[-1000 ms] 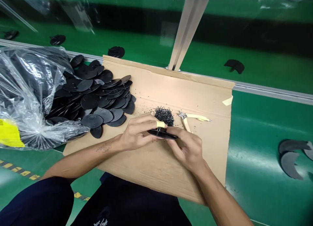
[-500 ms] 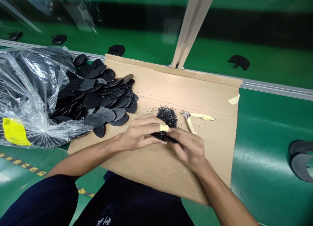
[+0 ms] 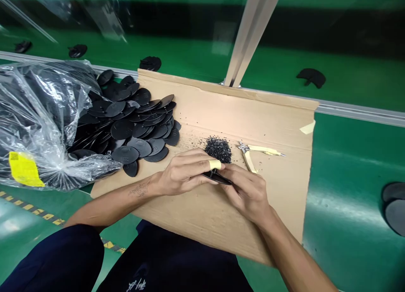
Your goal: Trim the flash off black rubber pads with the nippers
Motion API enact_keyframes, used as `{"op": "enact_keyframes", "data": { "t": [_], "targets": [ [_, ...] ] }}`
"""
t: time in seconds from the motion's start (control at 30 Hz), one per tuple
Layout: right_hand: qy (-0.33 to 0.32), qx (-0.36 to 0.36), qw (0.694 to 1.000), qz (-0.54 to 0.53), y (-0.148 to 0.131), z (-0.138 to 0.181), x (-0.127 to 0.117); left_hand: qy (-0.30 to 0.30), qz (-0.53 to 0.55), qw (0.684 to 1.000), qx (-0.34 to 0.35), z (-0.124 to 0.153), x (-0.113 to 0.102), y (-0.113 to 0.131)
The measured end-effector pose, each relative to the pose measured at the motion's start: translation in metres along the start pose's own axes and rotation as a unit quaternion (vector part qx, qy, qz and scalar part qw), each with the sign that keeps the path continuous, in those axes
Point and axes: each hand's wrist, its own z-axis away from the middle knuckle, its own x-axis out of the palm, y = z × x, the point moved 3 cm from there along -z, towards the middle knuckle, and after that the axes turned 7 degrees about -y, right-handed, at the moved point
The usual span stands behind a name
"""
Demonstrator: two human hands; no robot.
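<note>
Between both hands, above the cardboard, is a thin black plastic disc (image 3: 218, 178), tilted and seen nearly edge-on. My left hand (image 3: 186, 170) is closed on its left side, with yellow tape around one finger. My right hand (image 3: 247, 188) pinches the disc's right edge; its fingertips are partly hidden. Just beyond the hands lies a heap of small black plastic scraps (image 3: 219, 149). To the right of that heap, a pair of side cutters (image 3: 247, 152) with yellow-wrapped handles rests on the cardboard with its handles spread.
A large pile of black discs (image 3: 139, 127) covers the cardboard's left side, beside a clear plastic bag (image 3: 41, 115) with a yellow label (image 3: 25, 169). The cardboard sheet (image 3: 253, 115) lies on a green surface. A metal post (image 3: 253, 35) rises at the back.
The view has shifted slightly, so the surroundings sit a little further right. Both hands keep hold of the disc, with only a slight change in the fingers and the disc's tilt.
</note>
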Motion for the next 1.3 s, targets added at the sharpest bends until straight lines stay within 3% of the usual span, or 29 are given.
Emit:
{"op": "enact_keyframes", "data": {
  "t": [0.5,0.73,0.97,1.3],
  "targets": [
    [-0.038,-0.012,0.999,-0.010,-0.0021,-0.0011,-0.0027,0.021,-0.031,0.999,-0.004,0.0017,-0.0006,0.0070],
    [-0.017,-0.016,1.000,0.001,0.0007,-0.0002,-0.0020,-0.005,-0.009,1.000,-0.020,0.0011,0.0009,0.0013],
    [0.044,-0.017,0.998,0.030,-0.0062,-0.0047,-0.0030,0.005,0.019,0.999,-0.027,0.0019,-0.0008,-0.0022],
    [0.068,-0.050,0.991,0.105,-0.0031,0.0016,-0.0034,0.009,0.058,0.998,-0.024,-0.0002,-0.0015,-0.0009]
  ]
}}
